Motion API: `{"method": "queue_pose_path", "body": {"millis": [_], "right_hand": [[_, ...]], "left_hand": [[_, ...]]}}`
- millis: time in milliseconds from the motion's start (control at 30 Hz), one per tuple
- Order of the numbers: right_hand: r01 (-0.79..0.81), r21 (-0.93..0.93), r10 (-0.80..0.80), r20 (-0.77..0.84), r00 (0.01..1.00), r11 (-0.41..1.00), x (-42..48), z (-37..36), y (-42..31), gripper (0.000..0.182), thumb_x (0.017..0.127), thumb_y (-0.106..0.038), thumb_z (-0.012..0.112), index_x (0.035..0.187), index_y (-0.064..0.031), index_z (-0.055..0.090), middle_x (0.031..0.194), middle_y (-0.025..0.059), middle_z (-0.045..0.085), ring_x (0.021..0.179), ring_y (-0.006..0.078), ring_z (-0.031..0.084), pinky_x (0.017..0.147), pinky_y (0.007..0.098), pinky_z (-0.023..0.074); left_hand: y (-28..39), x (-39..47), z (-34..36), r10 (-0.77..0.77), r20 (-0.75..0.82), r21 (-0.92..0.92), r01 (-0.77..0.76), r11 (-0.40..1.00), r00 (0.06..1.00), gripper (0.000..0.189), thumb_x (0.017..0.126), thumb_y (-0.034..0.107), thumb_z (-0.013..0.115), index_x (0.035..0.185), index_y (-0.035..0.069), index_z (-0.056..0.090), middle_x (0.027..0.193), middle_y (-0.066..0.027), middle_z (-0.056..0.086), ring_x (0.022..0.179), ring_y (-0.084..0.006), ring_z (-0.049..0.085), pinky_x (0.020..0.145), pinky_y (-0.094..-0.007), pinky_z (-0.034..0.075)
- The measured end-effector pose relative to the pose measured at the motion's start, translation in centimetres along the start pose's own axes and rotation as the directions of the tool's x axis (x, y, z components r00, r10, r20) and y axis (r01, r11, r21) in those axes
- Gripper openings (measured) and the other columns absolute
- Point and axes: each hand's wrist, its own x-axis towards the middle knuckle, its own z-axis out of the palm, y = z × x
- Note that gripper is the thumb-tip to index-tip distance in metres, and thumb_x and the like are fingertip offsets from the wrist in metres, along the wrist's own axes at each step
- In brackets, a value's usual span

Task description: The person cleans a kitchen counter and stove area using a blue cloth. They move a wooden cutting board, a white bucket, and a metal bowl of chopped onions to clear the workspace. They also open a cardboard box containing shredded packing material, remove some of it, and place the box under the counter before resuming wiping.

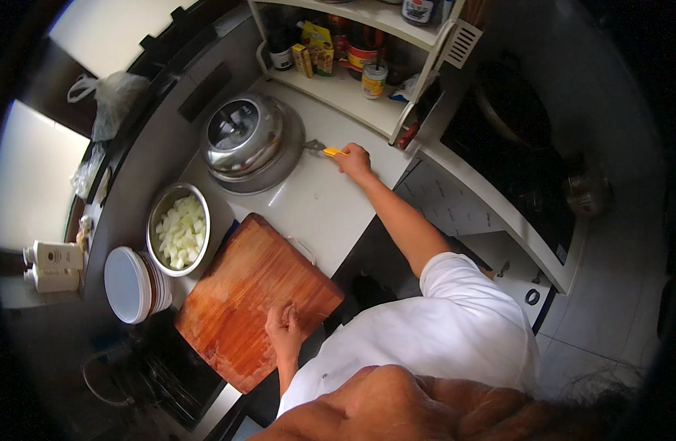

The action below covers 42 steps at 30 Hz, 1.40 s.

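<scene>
My right hand [355, 162] reaches across the white counter and grips a small yellow-handled kitchen tool [333, 152]. The tool's greyish head points toward a covered metal pan [244, 138], too small to identify. Over the near part of a thick wooden cutting board [249, 286] is my left hand [284, 324], its fingers curled. Whether it holds anything is hidden, and so is whether it touches the board. Beside the board's far-left edge stands a metal bowl [150, 234] of pale green-white cut chunks [181, 231].
White lidded tubs [129, 285] stand left of the bowl. A white shelf rack [338, 102] holds jars and boxes at the back. A red-handled utensil [409, 136] sits by its right leg. Further right is a dark cooktop [497, 165] with a pan; a sink [172, 364] lies lower left.
</scene>
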Motion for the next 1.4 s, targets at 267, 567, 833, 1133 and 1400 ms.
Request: {"method": "queue_pose_path", "body": {"millis": [267, 567, 833, 1133, 1400], "right_hand": [[-0.205, 0.789, 0.067, 0.205, 0.976, 0.579, -7.0, -12.5, 2.3, 0.024, 0.094, -0.025, 0.058, 0.096, -0.0013, 0.060, 0.074, 0.0075, 0.063, 0.055, 0.0134, 0.060, 0.045, 0.0232, 0.0426], [0.333, 0.594, -0.134, -0.353, 0.926, 0.732, -9.1, -23.1, -3.7, 0.025, 0.095, -0.024, 0.059, 0.105, -0.0016, 0.064, 0.071, 0.0063, 0.064, 0.054, 0.0087, 0.058, 0.046, 0.0195, 0.0445], [0.322, 0.397, -0.023, -0.599, 0.800, 0.860, -7.6, -30.0, -3.1, 0.024, 0.095, -0.017, 0.058, 0.106, 0.0035, 0.064, 0.070, 0.0068, 0.063, 0.053, 0.0099, 0.056, 0.049, 0.0233, 0.0474], [0.439, 0.313, -0.126, -0.677, 0.725, 0.842, -4.2, -25.2, -6.5, 0.027, 0.097, -0.021, 0.052, 0.106, 0.0022, 0.062, 0.072, 0.0077, 0.065, 0.054, 0.0128, 0.060, 0.051, 0.0240, 0.0447], [0.048, 0.934, 0.220, -0.133, 0.966, 0.355, -7.6, -14.3, -2.1, 0.026, 0.094, -0.025, 0.053, 0.106, -0.0017, 0.057, 0.075, 0.0124, 0.066, 0.059, 0.0217, 0.064, 0.050, 0.0296, 0.0464]], "left_hand": [[6.5, 5.4, 3.5, 0.270, 0.236, 0.171, -0.314, 0.934, 0.933, 0.019, 0.079, 0.000, 0.065, 0.098, 0.004, 0.066, 0.090, -0.0149, 0.064, 0.086, -0.0321, 0.062, 0.075, -0.0371, 0.048], [7.5, 5.3, 5.0, 0.320, 0.352, 0.185, -0.400, 0.897, 0.880, 0.026, 0.078, -0.003, 0.063, 0.103, 0.005, 0.064, 0.094, -0.0165, 0.065, 0.089, -0.0358, 0.060, 0.077, -0.0407, 0.049], [5.4, 3.9, 4.7, 0.232, 0.322, 0.162, -0.295, 0.942, 0.918, 0.028, 0.079, -0.004, 0.062, 0.105, 0.005, 0.063, 0.096, -0.0168, 0.064, 0.091, -0.0356, 0.060, 0.078, -0.0412, 0.049], [5.1, 3.6, 6.0, 0.262, 0.354, 0.086, -0.310, 0.947, 0.898, 0.027, 0.079, -0.001, 0.062, 0.105, 0.005, 0.063, 0.095, -0.0158, 0.065, 0.091, -0.0349, 0.060, 0.079, -0.0419, 0.048], [4.2, 1.3, 5.2, 0.213, 0.300, 0.254, -0.293, 0.922, 0.930, 0.026, 0.080, 0.005, 0.064, 0.106, 0.005, 0.063, 0.095, -0.0156, 0.065, 0.091, -0.0360, 0.059, 0.080, -0.0442, 0.046]]}}
